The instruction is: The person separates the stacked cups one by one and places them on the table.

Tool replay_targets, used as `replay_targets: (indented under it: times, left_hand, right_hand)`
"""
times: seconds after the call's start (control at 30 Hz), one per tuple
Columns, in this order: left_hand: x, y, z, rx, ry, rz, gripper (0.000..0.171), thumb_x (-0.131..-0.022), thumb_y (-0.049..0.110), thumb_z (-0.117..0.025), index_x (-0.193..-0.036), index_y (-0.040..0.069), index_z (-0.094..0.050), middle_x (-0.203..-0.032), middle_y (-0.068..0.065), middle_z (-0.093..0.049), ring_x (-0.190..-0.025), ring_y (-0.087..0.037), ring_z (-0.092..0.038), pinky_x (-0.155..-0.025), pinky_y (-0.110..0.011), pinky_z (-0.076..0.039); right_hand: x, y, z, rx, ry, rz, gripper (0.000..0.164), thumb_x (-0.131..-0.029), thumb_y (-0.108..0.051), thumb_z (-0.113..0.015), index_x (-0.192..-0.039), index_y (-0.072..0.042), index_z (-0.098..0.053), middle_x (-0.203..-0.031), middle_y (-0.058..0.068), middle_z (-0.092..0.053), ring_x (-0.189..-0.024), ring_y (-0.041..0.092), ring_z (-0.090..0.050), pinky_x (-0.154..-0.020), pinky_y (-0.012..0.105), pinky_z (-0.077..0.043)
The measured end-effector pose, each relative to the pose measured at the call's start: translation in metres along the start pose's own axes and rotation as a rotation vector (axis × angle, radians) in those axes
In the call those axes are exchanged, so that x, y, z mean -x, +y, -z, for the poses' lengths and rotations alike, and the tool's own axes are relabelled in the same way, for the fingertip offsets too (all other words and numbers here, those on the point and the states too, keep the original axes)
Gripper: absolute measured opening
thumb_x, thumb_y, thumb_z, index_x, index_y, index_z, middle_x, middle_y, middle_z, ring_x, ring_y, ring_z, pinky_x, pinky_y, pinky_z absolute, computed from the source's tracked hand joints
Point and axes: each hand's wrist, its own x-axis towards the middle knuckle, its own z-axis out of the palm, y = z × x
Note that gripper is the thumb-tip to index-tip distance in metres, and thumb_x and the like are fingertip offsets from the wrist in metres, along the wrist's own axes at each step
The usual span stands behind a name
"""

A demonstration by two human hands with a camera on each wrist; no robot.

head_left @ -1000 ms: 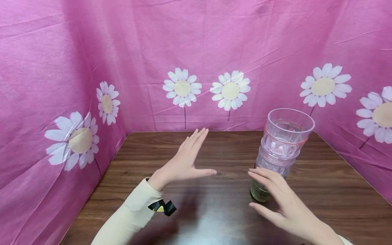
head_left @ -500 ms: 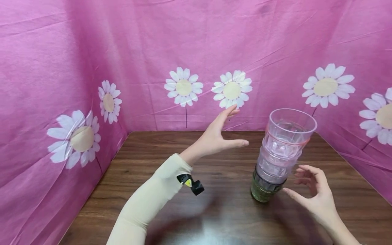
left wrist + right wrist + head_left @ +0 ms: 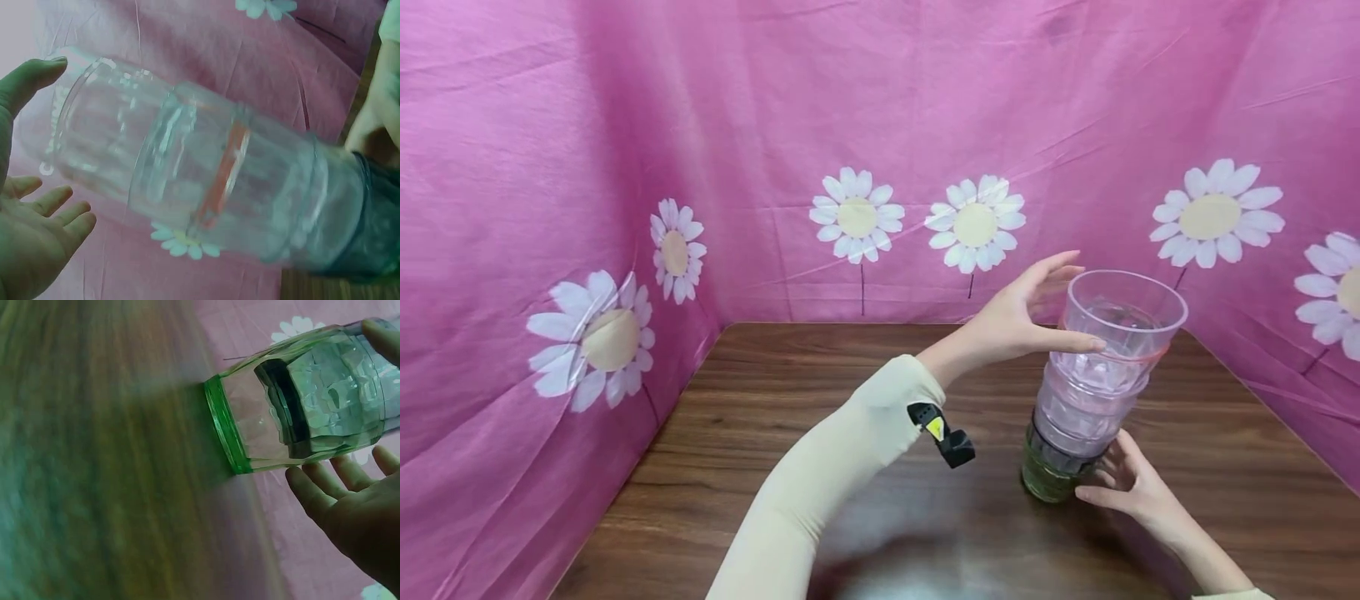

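A tall stack of nested tumblers (image 3: 1090,392) stands on the table at the right, leaning slightly in the head view. Its upper tumblers are clear, one showing a reddish band; the bottom one is a green glass (image 3: 1048,475) with a dark band above it. My left hand (image 3: 1015,321) is spread around the top tumbler, its thumb in front of the wall. In the left wrist view the left fingers (image 3: 78,219) stand apart from the plastic. Low on the right side, my right hand (image 3: 1138,487) curves loosely beside the green glass; whether its fingertips touch is unclear.
The brown wood-grain table (image 3: 775,417) runs back to a pink cloth (image 3: 760,150) printed with white daisies, which hangs behind and along both sides. A black strap-mounted device (image 3: 951,442) sits on my left wrist over a cream sleeve (image 3: 835,467).
My left hand has swept right and upward to the stack's top. My right hand has gone from in front of the stack round to its right side, close to the green base.
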Motion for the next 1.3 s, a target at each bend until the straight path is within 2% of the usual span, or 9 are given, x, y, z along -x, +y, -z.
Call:
replay_targets:
  times: [0.1,0.23,0.33,0.73,0.93,1.13,1.3]
  left_hand:
    - [-0.007,0.005,-0.008,0.025,-0.016,0.007,0.094,-0.079,0.004,-0.081,-0.156,0.018,-0.028,-0.145,0.009,-0.049,-0.124,-0.001,-0.05,-0.1,-0.016,-0.043]
    - [-0.01,0.006,-0.013,0.049,-0.026,0.002,0.089,-0.078,0.001,-0.081,-0.152,0.015,-0.034,-0.139,0.009,-0.055,-0.12,0.003,-0.052,-0.099,-0.014,-0.042]
    - [-0.011,0.005,-0.012,0.054,-0.026,-0.005,0.084,-0.078,0.0,-0.081,-0.149,0.012,-0.039,-0.137,0.009,-0.058,-0.12,0.005,-0.05,-0.099,-0.014,-0.043]
    - [-0.015,0.008,-0.014,-0.04,0.009,-0.005,0.079,-0.074,0.008,-0.087,-0.143,0.015,-0.049,-0.128,0.015,-0.062,-0.115,0.011,-0.05,-0.097,-0.012,-0.042]
    - [-0.018,0.013,-0.014,-0.082,0.059,-0.007,0.077,-0.074,0.012,-0.087,-0.142,0.017,-0.051,-0.122,0.019,-0.064,-0.112,0.014,-0.05,-0.092,-0.01,-0.044]
    - [-0.019,0.021,-0.01,-0.061,0.103,-0.039,0.08,-0.074,0.009,-0.088,-0.143,0.016,-0.05,-0.123,0.017,-0.065,-0.114,0.015,-0.048,-0.092,-0.01,-0.045]
    - [-0.02,0.034,-0.004,0.024,0.138,-0.076,0.08,-0.074,0.001,-0.086,-0.144,0.013,-0.049,-0.126,0.012,-0.064,-0.11,0.012,-0.054,-0.092,-0.012,-0.047]
  right_hand:
    - [0.001,0.003,0.003,-0.021,-0.033,-0.067,0.087,-0.082,0.027,-0.055,-0.153,-0.016,-0.029,-0.142,-0.011,-0.052,-0.127,0.0,-0.049,-0.097,0.016,-0.047]
    - [0.003,0.004,0.003,-0.005,-0.006,-0.156,0.078,-0.086,0.02,-0.057,-0.148,-0.024,-0.039,-0.137,-0.015,-0.055,-0.122,-0.001,-0.052,-0.091,0.019,-0.051]
    - [0.004,0.005,0.002,-0.004,0.025,-0.188,0.073,-0.087,0.02,-0.056,-0.144,-0.026,-0.044,-0.134,-0.015,-0.058,-0.12,-0.002,-0.054,-0.09,0.018,-0.051]
    - [0.005,0.007,0.002,-0.034,0.028,-0.18,0.07,-0.088,0.02,-0.054,-0.143,-0.023,-0.045,-0.134,-0.013,-0.059,-0.121,-0.001,-0.053,-0.091,0.016,-0.048]
    - [0.004,0.008,0.002,-0.027,0.024,-0.163,0.07,-0.089,0.019,-0.056,-0.144,-0.021,-0.045,-0.134,-0.012,-0.059,-0.122,-0.001,-0.053,-0.092,0.015,-0.047]
    - [0.005,0.007,0.001,-0.002,0.043,-0.192,0.07,-0.089,0.019,-0.055,-0.143,-0.024,-0.045,-0.133,-0.014,-0.06,-0.121,-0.004,-0.052,-0.091,0.014,-0.047]
    - [0.005,0.006,0.001,0.007,0.052,-0.204,0.069,-0.089,0.019,-0.056,-0.143,-0.022,-0.045,-0.132,-0.015,-0.06,-0.12,-0.003,-0.053,-0.091,0.015,-0.047]
